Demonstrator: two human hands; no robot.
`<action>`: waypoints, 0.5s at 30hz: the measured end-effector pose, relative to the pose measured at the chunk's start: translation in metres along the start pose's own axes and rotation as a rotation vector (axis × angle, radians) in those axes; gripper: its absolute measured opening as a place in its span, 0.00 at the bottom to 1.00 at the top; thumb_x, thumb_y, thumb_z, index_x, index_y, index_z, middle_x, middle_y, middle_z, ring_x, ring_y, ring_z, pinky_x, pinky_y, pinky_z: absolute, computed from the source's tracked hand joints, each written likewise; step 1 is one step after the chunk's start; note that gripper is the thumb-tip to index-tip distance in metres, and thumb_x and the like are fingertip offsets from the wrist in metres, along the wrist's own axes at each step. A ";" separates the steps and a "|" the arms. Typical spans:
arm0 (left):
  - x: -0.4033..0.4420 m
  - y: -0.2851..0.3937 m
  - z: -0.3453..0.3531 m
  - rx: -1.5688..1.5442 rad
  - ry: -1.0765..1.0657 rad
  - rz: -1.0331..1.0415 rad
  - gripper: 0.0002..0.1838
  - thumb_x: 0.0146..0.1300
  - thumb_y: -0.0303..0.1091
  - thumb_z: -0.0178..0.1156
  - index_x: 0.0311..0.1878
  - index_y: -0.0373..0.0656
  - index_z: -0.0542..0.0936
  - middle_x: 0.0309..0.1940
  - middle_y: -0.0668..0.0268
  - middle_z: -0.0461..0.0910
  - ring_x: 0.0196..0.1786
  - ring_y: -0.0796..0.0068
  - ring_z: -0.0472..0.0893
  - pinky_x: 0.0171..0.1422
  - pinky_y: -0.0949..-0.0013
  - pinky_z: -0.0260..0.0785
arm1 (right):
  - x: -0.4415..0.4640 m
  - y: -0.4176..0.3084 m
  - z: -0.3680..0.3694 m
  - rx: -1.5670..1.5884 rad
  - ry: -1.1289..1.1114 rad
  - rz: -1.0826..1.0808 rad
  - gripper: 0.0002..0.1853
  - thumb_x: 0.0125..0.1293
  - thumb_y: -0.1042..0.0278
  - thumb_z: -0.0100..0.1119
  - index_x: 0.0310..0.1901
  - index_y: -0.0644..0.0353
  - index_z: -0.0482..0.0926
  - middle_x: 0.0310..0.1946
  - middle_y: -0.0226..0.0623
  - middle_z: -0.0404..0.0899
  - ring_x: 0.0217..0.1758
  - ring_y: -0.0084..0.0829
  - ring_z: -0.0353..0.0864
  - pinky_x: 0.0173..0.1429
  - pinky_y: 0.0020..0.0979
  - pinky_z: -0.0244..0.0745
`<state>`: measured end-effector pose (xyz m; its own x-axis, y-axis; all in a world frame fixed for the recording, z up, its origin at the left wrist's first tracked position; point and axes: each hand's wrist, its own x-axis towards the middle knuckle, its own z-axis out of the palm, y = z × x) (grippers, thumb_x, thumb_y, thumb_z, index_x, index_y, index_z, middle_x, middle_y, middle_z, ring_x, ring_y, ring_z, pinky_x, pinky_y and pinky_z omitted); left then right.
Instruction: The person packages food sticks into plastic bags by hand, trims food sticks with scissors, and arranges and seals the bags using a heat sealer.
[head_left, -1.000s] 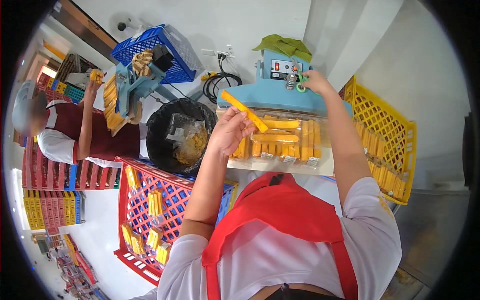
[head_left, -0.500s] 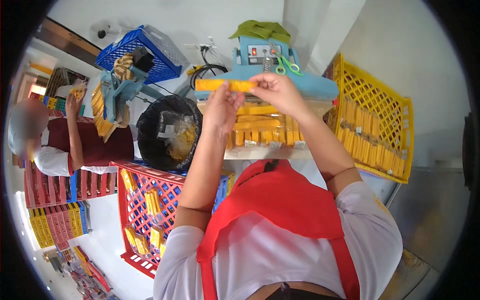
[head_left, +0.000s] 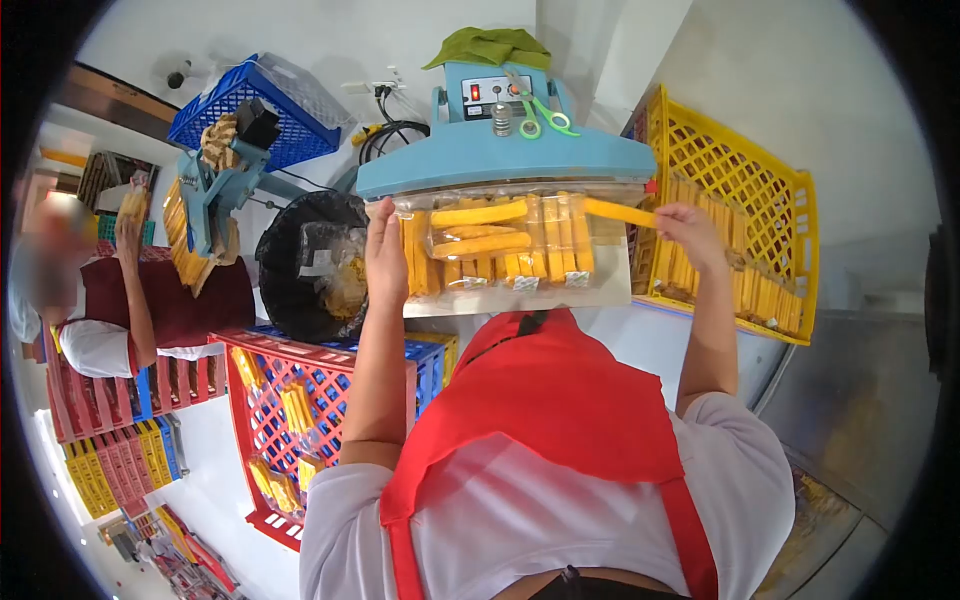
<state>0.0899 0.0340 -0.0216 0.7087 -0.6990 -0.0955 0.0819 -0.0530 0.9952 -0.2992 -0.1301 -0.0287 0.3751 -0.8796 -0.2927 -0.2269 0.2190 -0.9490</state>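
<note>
My right hand (head_left: 690, 235) pinches one end of a yellow stick (head_left: 620, 212), whose other end points left toward the packed sticks. My left hand (head_left: 386, 255) is upright at the left edge of the clear packs of yellow sticks (head_left: 480, 240), its fingers pressed together against them; whether it grips anything is hidden. The packs lie on a pale board (head_left: 610, 275) in front of the blue sealing machine (head_left: 500, 155). Green-handled scissors (head_left: 545, 120) rest on top of the machine, below a green cloth (head_left: 490, 47).
A yellow crate (head_left: 735, 150) with stick packs stands at right. Left are a black-lined bin (head_left: 290, 235), a red crate (head_left: 320, 400) with packs and a blue crate (head_left: 300, 125). A co-worker (head_left: 170, 300) stands far left beside another blue machine (head_left: 215, 190).
The yellow stick, earlier held in my left hand and then in both, is now only in my right hand, farther right. My left hand has moved down to the packs. The scissors were released onto the machine.
</note>
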 end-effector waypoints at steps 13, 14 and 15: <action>-0.008 -0.005 0.016 0.680 -0.228 0.472 0.16 0.64 0.38 0.44 0.49 0.42 0.74 0.51 0.49 0.68 0.55 0.54 0.68 0.58 0.63 0.58 | 0.014 0.020 0.019 0.186 -0.138 0.047 0.11 0.54 0.72 0.58 0.38 0.68 0.74 0.26 0.33 0.75 0.27 0.19 0.72 0.33 0.19 0.69; -0.007 -0.007 0.016 0.680 -0.230 0.469 0.16 0.64 0.38 0.44 0.49 0.42 0.74 0.51 0.49 0.68 0.55 0.54 0.68 0.58 0.63 0.58 | 0.016 0.020 0.023 0.187 -0.137 0.051 0.11 0.54 0.72 0.58 0.38 0.68 0.74 0.26 0.33 0.75 0.27 0.19 0.72 0.33 0.19 0.69; -0.006 -0.007 0.016 0.675 -0.243 0.455 0.16 0.63 0.37 0.45 0.48 0.41 0.75 0.50 0.51 0.70 0.54 0.56 0.69 0.57 0.65 0.60 | 0.018 0.021 0.028 0.245 -0.145 0.037 0.12 0.53 0.72 0.58 0.39 0.68 0.74 0.27 0.33 0.75 0.28 0.19 0.72 0.34 0.20 0.69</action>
<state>0.0738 0.0272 -0.0276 0.3951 -0.8849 0.2467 -0.6651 -0.0902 0.7413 -0.2714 -0.1298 -0.0574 0.4988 -0.8035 -0.3249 -0.0260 0.3609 -0.9323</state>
